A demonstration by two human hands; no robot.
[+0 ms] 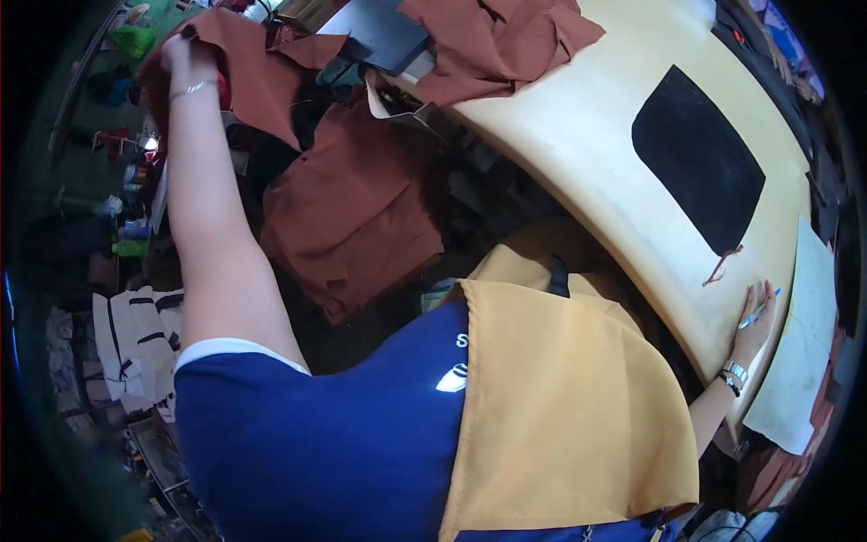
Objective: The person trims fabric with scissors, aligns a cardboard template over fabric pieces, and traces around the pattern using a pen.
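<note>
At the upper left, my left hand (181, 56) is closed on a reddish-brown cloth piece (257, 72), its fingers partly hidden by the folds. My right hand (751, 327) rests at the right side of the cream curved table (596, 163), a light blue pen (751, 320) held between its fingers. A black panel (697, 158) with rounded corners lies flat on the table. Between it and my right hand is a small brown strip (722, 266). Mustard-yellow fabric (578, 406) covers part of my blue shirt.
More reddish-brown cloth (352, 208) hangs left of the table, and another crumpled pile (497, 45) lies on its far end. Beside that is a dark flat sheet (379, 34). A pale sheet (799, 352) hangs along the right edge. White pieces (140, 343) are stacked at the lower left.
</note>
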